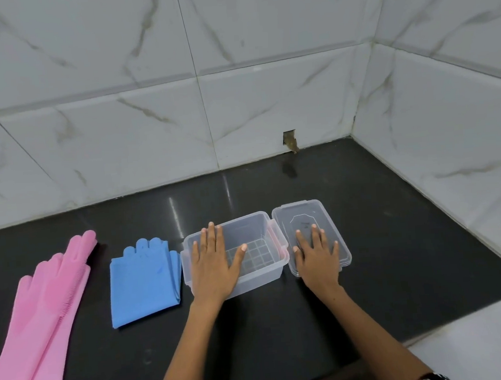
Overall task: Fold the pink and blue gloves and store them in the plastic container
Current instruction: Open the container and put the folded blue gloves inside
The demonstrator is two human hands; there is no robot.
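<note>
The pink gloves [40, 317] lie stretched out flat at the far left of the dark counter, fingers pointing away from me. The blue gloves [144, 283] lie folded in a stack just right of them. A clear plastic container [263, 233] stands open beside the blue gloves, with nothing inside. Its clear lid [305, 215] lies flat to the right of it. My left hand [214, 260] rests palm down over the container's left side, fingers spread. My right hand [317, 252] lies flat on the lid, fingers apart. Neither hand holds anything.
The black counter [397, 238] ends at marble-tiled walls behind and on the right, meeting in a corner at the back right. A small hole [289, 138] shows in the back wall at counter level. A white ledge [479, 336] borders the counter at the near right.
</note>
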